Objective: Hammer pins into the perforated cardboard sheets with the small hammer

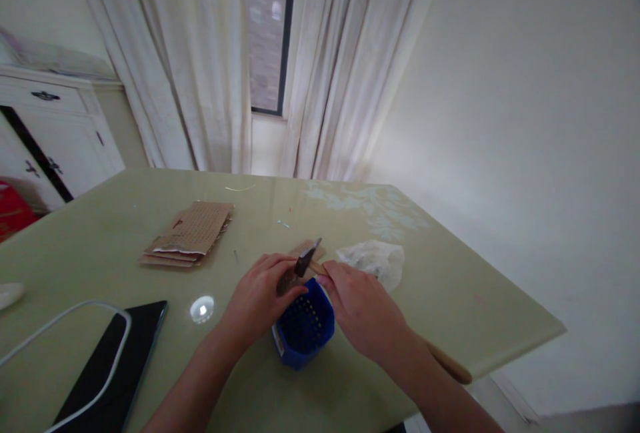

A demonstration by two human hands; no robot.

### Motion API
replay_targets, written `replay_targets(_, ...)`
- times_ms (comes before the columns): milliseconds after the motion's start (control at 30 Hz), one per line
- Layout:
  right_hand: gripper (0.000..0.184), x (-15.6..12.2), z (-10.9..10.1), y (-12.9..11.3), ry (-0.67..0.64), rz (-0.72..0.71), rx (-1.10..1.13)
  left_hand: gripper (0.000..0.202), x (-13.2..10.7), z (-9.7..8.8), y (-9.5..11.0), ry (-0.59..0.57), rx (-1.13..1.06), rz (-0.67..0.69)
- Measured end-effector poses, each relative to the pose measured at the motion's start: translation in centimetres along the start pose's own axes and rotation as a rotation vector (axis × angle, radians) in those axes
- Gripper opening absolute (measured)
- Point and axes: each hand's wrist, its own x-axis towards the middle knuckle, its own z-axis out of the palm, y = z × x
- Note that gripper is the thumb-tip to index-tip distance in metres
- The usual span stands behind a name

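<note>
A hammer (pixel 306 261) with a dark metal head and a long wooden handle is held over a blue perforated plastic basket (pixel 306 326). My left hand (pixel 260 293) is closed around the near side of the hammer's head, its thumb close to the basket's rim. My right hand (pixel 363 303) wraps the wooden handle just below the head. The handle's far end sticks out beyond my right forearm. Behind the head lies a small brown cardboard piece (pixel 305 246), partly hidden. The tips of several fingers are out of sight.
Stacked brown cardboard sheets (pixel 195 229) lie left on the green table (pixel 270 199). A crumpled clear plastic bag (pixel 380 259) is at right. A dark flat panel (pixel 120 353) with a white cable (pixel 113 366) across it lies front left. Small scraps (pixel 283 223) lie toward the back.
</note>
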Motion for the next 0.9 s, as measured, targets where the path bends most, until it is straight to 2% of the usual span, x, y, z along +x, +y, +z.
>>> replay_targets(100, 0.027, 0.3, 0.1, 0.0, -0.044, -0.029, -0.036, 0.040, 0.0, 0.0, 0.0, 0.001, -0.021, -0.003)
replay_targets(200, 0.027, 0.4, 0.2, 0.1, -0.003, -0.013, 0.039, 0.039, -0.1, 0.1, -0.1, 0.007, -0.041, -0.013)
replay_targets(333, 0.024, 1.2, 0.6, 1.0, -0.030, -0.061, 0.157, 0.042, -0.2, 0.3, -0.2, 0.030, -0.076, -0.029)
replay_targets(433, 0.029, 3.0, 1.5, 2.7, 0.029, -0.045, 0.373, 0.044, -0.4, 0.3, 0.0, 0.060, -0.113, -0.045)
replay_targets(533, 0.035, 5.4, 3.3, 4.4, 0.070, 0.066, 0.699, 0.044, -0.3, 0.1, -0.3, 0.142, -0.152, -0.070)
replay_targets(600, 0.034, 6.7, 4.8, 5.1, 0.049, 0.156, 0.952, 0.040, -0.2, -0.2, -1.3, 0.218, -0.151, -0.120)
replay_targets(700, 0.044, 7.5, 6.6, 5.6, -0.019, 0.229, 1.178, 0.043, -0.2, -0.5, -4.2, 0.279, 0.034, -0.265)
replay_targets(733, 0.047, 7.4, 7.0, 5.7, -0.047, 0.240, 1.220, 0.044, -0.3, -0.5, -5.4, 0.259, 0.159, -0.302)
replay_targets(800, 0.049, 6.9, 7.5, 5.8, -0.111, 0.258, 1.307, 0.042, -0.7, -0.3, -7.5, 0.232, 0.264, -0.345)
replay_targets(900, 0.045, 6.1, 8.0, 5.9, -0.163, 0.285, 1.393, 0.041, -1.3, 0.1, -9.3, 0.096, 0.450, -0.390)
